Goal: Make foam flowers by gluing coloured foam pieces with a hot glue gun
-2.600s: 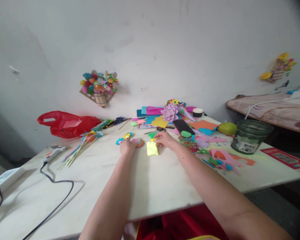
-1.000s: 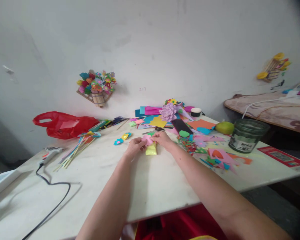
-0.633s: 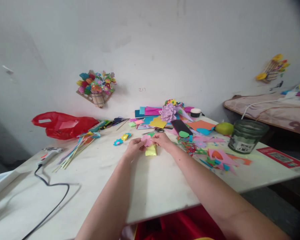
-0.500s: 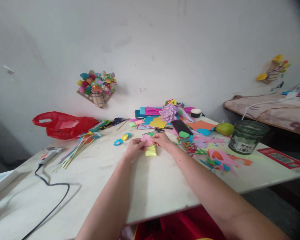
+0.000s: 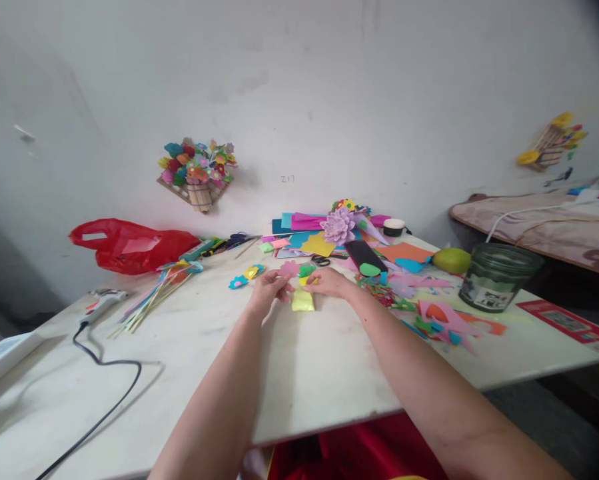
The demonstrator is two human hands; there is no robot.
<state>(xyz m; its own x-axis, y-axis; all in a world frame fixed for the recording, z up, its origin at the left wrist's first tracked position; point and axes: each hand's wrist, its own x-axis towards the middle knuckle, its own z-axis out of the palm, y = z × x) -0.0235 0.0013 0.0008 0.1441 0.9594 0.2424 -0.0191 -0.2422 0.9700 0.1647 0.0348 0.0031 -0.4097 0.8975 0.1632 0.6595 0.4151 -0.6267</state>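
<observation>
My left hand [image 5: 270, 291] is over the table with its fingers slightly apart, beside a pink flower cutout [image 5: 288, 268]. The flower is just beyond the fingertips; whether they touch it I cannot tell. My right hand [image 5: 329, 283] pinches a small yellow piece [image 5: 306, 281], partly hidden by the fingers. Below and between the hands lies a shiny yellow packet [image 5: 303, 301]. A green piece [image 5: 306, 270] is behind the right fingertips. To the left are a blue flower [image 5: 238, 283] with a pink centre and a yellow flower [image 5: 252, 272].
Scissors [image 5: 321, 261], a black phone [image 5: 365, 257] and colourful sheets [image 5: 319, 244] lie behind. Scraps [image 5: 444, 317] and a glass jar [image 5: 496, 280] are at the right. On the left are a glue gun [image 5: 104, 303] with its cord, thin sticks [image 5: 152, 303] and a red bag [image 5: 134, 247].
The pink flower has shifted from between both hands to just beyond the left fingers. My hands have drawn apart a little, and a yellow piece now shows at my right fingertips.
</observation>
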